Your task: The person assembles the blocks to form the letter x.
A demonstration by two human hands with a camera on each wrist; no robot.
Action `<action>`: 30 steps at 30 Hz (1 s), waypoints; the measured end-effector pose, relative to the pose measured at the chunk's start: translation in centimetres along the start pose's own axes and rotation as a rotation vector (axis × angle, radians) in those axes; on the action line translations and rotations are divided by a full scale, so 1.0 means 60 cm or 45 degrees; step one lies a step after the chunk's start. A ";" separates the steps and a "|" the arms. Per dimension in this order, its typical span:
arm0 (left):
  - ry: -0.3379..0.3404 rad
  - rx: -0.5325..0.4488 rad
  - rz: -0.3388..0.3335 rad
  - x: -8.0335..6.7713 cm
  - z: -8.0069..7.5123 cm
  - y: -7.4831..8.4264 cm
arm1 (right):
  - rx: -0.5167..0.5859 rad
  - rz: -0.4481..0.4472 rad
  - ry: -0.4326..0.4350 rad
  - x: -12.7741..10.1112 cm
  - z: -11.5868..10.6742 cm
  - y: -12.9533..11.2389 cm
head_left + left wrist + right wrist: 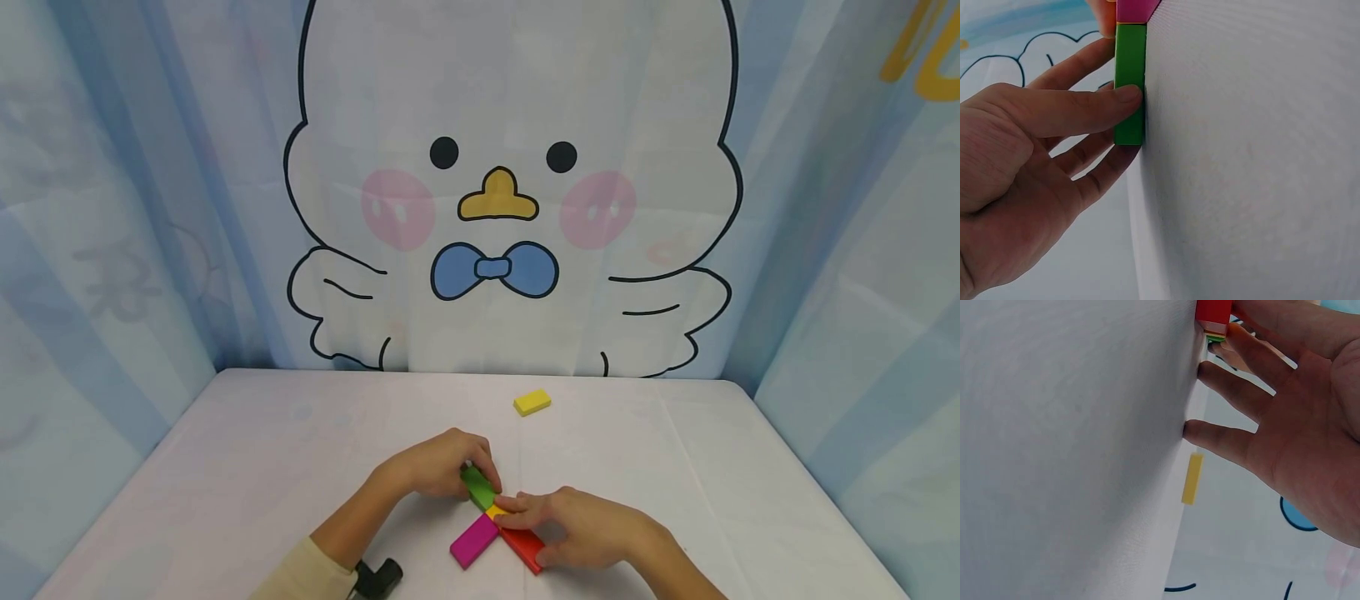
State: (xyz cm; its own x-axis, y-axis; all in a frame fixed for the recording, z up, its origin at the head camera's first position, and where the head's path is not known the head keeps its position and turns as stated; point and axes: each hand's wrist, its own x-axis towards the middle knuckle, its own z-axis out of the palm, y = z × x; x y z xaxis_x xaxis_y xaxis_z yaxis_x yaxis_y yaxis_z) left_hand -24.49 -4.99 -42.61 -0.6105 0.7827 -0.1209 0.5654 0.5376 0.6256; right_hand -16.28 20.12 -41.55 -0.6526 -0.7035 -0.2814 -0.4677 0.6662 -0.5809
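Around orange (pixel 492 512), left hand (pixel 448 463) pinches green (pixel 477 488), right hand (pixel 588 527) (partly hidden) seemingly grips red (pixel 523 548): apparently alignment; next move calls for steady contact.

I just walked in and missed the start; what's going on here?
A person is working bare-handed at a white-topped table. The left hand pinches a green rectangular block, while the right hand touches a red rectangular block. These and a magenta rectangular block sit around a small yellow-orange piece, partly covered by the right hand. A yellow rectangular block lies apart, farther back.
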 end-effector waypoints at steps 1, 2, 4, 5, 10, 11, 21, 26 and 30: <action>-0.001 -0.002 -0.002 0.000 0.000 -0.001 | -0.002 -0.002 0.001 0.000 0.000 0.000; -0.001 -0.004 -0.003 0.000 0.000 -0.001 | -0.002 -0.002 0.001 0.000 0.000 0.000; -0.003 -0.009 -0.006 0.000 0.000 -0.002 | -0.003 0.003 0.003 0.000 0.000 0.000; -0.004 -0.010 -0.006 0.000 0.001 -0.002 | -0.001 0.006 0.003 0.000 0.000 0.000; -0.004 -0.007 -0.004 0.000 0.001 -0.001 | 0.003 0.012 0.006 0.000 0.001 -0.001; -0.004 -0.006 -0.004 0.000 0.001 0.000 | 0.002 0.011 0.007 0.000 0.001 -0.001; -0.013 -0.010 -0.034 -0.004 0.001 0.000 | -0.004 0.004 0.010 0.000 0.001 0.001; -0.017 0.008 -0.027 -0.006 0.000 0.000 | -0.016 -0.010 0.018 0.001 0.002 0.002; -0.019 0.024 -0.025 -0.006 -0.002 0.000 | -0.023 -0.002 0.006 0.002 -0.001 0.000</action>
State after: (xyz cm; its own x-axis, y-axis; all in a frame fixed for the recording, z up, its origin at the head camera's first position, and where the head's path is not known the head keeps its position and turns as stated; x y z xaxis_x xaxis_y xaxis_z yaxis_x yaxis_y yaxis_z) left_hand -24.32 -5.31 -42.46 -0.6133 0.7764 -0.1450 0.5637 0.5588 0.6082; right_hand -16.40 20.03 -41.51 -0.6547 -0.7034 -0.2768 -0.4793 0.6695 -0.5674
